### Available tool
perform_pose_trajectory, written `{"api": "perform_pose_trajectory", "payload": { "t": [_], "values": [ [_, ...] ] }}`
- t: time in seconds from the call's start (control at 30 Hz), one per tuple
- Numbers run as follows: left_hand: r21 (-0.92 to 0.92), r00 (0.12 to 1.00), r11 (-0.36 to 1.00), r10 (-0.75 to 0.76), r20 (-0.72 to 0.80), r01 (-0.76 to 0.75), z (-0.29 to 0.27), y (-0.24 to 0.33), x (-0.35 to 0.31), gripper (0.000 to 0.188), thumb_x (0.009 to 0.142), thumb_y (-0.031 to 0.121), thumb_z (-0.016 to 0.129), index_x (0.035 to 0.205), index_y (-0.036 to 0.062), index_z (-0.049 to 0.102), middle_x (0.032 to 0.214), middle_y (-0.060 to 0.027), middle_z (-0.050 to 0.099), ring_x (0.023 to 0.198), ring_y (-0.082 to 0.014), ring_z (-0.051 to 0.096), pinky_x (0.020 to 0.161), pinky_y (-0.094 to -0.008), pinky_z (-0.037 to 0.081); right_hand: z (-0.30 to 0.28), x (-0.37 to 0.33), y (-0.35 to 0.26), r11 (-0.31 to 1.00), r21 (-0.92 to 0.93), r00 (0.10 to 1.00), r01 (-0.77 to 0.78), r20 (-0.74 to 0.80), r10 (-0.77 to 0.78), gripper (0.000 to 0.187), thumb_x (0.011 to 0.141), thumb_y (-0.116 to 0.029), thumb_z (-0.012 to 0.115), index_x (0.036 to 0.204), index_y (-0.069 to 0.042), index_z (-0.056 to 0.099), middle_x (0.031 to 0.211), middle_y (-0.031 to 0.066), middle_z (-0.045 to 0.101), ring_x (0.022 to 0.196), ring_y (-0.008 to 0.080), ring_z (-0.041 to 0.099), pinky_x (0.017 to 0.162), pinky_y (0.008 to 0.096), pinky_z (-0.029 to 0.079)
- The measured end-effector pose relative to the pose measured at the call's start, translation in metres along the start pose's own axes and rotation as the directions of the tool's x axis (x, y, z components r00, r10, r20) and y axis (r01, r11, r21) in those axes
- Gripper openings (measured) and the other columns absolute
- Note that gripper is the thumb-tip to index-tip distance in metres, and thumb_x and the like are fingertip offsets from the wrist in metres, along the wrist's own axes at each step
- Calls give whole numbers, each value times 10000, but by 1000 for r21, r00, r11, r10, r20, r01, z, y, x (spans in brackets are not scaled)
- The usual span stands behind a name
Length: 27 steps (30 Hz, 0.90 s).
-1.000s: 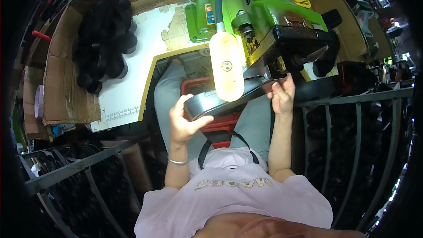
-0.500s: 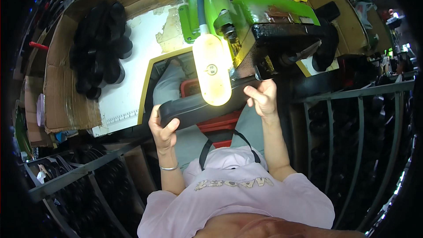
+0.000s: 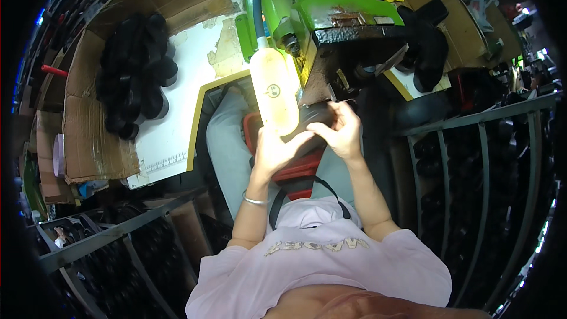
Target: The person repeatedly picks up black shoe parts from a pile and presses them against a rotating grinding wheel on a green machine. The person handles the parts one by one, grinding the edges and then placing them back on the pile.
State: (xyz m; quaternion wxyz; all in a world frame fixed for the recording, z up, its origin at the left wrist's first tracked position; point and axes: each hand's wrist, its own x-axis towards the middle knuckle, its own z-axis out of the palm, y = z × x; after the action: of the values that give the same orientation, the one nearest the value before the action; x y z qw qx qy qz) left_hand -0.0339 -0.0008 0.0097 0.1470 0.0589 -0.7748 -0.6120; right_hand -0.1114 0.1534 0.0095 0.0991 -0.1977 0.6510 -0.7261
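Both hands grip the black piece (image 3: 313, 119) under the green machine (image 3: 319, 0) — left hand (image 3: 273, 152) below, right hand (image 3: 341, 134) at its end — seemingly mid-job, with black parts (image 3: 133, 74) piled nearby.

Shirt: a light pink T-shirt (image 3: 331, 260) with short sleeves and pale letters.
Wrist: a thin silver bangle (image 3: 255, 200) on the left arm.
Legs: grey trousers (image 3: 227, 142).
Strap: black (image 3: 298, 192).

— Any room around the left hand (image 3: 273, 155) and right hand (image 3: 339, 133)?

— Little. The lit lamp (image 3: 273, 97) hangs just above them, and the green machine (image 3: 319, 0) with its dark head (image 3: 360, 38) closes off the far side.

— And to the left?

— The white table (image 3: 177, 112) lies bare near its yellow-edged cutout; a pile of black parts (image 3: 133, 74) blocks it farther left. Metal railings (image 3: 472, 159) hem in the right.
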Motion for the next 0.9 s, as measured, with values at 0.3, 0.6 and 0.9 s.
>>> {"api": "perform_pose_trajectory", "payload": {
  "t": [0.3, 0.6, 0.9],
  "values": [
    [-307, 989, 949, -108, -101, 73, 41, -5, -9, 189, 826, -35, 709, 1008, -44, 657, 903, -54, 675, 798, -100, 604, 725, -239, 504, -14, -127, 85, 623, 288, 680, -727, 430, 594, 716, 699, 10, 779, 1337, 27, 453, 1277, 108, 566, 1161, 202, 547, 1024, 333, 414],
    [-458, 979, 889, -78, -189, -17, 47, -1, -9, 351, 791, -66, 727, 1123, -52, 615, 984, -76, 669, 872, -126, 630, 796, -252, 525, -97, -126, 58, 616, 706, 811, -349, -102, 576, 433, 793, -51, 670, 1197, -78, 516, 1059, 103, 611, 802, 180, 630, 424, 269, 478],
    [-466, 986, 882, -125, -106, 62, 1, -1, -3, 311, 723, -71, 770, 1006, -31, 647, 927, -83, 687, 816, -125, 641, 755, -257, 533, -110, -12, -25, 929, 300, 935, -216, -211, 285, 433, 760, -76, 742, 1136, 22, 551, 909, 65, 619, 552, 40, 531, 361, 148, 337]
  ]
}}
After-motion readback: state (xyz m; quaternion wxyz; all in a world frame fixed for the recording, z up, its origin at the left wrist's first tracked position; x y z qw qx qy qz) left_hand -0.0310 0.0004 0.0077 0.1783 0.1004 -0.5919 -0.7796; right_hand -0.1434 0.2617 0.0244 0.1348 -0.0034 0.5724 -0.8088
